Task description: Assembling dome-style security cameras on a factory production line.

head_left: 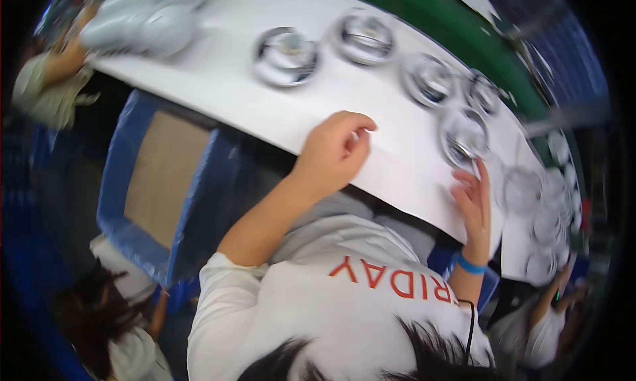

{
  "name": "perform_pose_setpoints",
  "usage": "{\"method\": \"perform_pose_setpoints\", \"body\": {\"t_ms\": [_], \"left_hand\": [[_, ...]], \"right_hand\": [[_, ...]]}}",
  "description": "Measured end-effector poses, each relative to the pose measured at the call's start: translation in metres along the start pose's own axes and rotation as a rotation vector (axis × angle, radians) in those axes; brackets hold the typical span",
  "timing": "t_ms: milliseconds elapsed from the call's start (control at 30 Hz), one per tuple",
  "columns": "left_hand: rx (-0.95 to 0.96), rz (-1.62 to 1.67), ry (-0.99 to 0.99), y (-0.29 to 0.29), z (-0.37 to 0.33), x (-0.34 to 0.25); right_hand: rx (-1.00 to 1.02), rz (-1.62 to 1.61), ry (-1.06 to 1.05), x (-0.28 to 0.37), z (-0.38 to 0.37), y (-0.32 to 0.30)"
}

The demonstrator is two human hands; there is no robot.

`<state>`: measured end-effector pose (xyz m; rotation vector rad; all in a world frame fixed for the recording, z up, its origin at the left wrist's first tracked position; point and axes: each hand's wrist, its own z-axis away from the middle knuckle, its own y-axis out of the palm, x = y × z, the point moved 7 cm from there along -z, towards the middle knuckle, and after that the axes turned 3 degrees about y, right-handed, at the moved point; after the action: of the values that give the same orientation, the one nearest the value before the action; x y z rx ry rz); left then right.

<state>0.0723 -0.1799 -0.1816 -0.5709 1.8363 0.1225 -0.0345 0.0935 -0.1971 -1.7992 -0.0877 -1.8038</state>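
My left hand (339,146) is over the near edge of the white table, its fingers curled in loosely. Nothing shows between them. Farther right, my right hand (472,199) has its index finger stretched out and the others slightly bent. That fingertip is at the near rim of a round, shiny silver dish-like part (464,137); blur hides whether they touch. Similar silver parts lie beyond, one at the left (286,57), one at the back (366,36), another farther right (429,80), and a smaller-looking one (482,93) by the far edge.
Pale rounded pieces (142,23) are piled at the table's left end, near another person's arm (63,63). Clear-looking round pieces (540,202) cluster at the right. A blue-lined bin (165,175) stands left of me. A green strip (424,13) runs behind the white tabletop (225,76).
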Motion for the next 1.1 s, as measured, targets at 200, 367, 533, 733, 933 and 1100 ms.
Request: {"method": "perform_pose_setpoints", "body": {"t_ms": [200, 367, 533, 733, 933, 1100], "left_hand": [[0.377, 0.061, -0.130, 0.075, -0.039, 0.006], [0.532, 0.264, -0.570, 0.134, -0.056, 0.022], [0.693, 0.289, -0.684, 0.170, -0.065, 0.029], [0.414, 0.710, -0.674, 0.171, -0.029, 0.002], [0.252, 0.858, -0.699, 0.149, -0.005, 0.000], [0.205, 0.821, -0.547, 0.136, -0.003, -0.003]], "right_hand": [[-0.150, 0.051, 0.050, 0.001, -0.013, -0.011], [-0.186, 0.128, 0.112, -0.006, -0.024, -0.029], [-0.047, 0.084, 0.189, -0.015, -0.035, -0.026], [-0.051, -0.424, 0.107, -0.008, -0.006, -0.015], [0.053, -0.036, 0.171, 0.012, 0.003, -0.012], [-0.352, 0.324, -0.206, 0.037, 0.012, -0.021]]}}
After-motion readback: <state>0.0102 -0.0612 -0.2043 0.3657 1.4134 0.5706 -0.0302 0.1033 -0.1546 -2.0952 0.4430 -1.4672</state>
